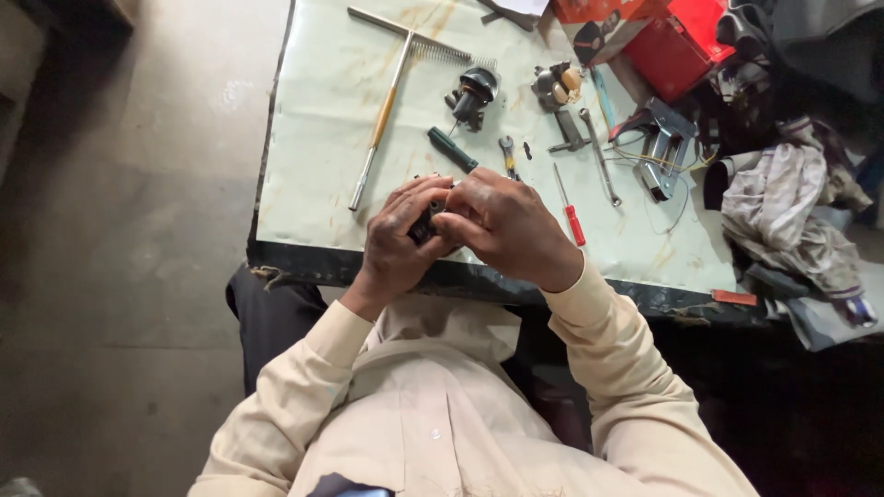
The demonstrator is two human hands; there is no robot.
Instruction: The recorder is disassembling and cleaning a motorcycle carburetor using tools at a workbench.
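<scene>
T-handle tool (391, 97): far left of the table (313, 138), long shaft with yellow grip, untouched.
Left hand (398, 235): fingers curled shut around a small dark part (425, 225), cupping it from below and left.
Small dark part: held over the near table edge, between both hands, mostly hidden; exact shape not readable.
Handling, judged: small, rigid, looks like metal or hard plastic; light enough for fingertips; greasy-looking fingers suggest a slippery surface, so best gripped on the body sides with the palm as backstop, not on any thin protruding bit.
Right hand (506, 225): closed over the part from the right, fingertips pinching at its top; thumb position hidden.
Green-handled screwdriver (451, 149): just beyond the hands, lying diagonal.
Small wrench (508, 156): beside the screwdriver, near the right knuckles.
Black assembly (472, 95): further back, centre, apart from the hands.
Round metal component (555, 86): right of the black assembly.
Red-handled screwdriver (569, 207): just right of the right hand, not touched.
Long spanner (600, 158): right of that, lying lengthwise.
Metal bracket with wires (661, 147): right rear.
Red box (677, 41): top right corner.
Crumpled cloth (783, 207): far right, off the table edge.
</scene>
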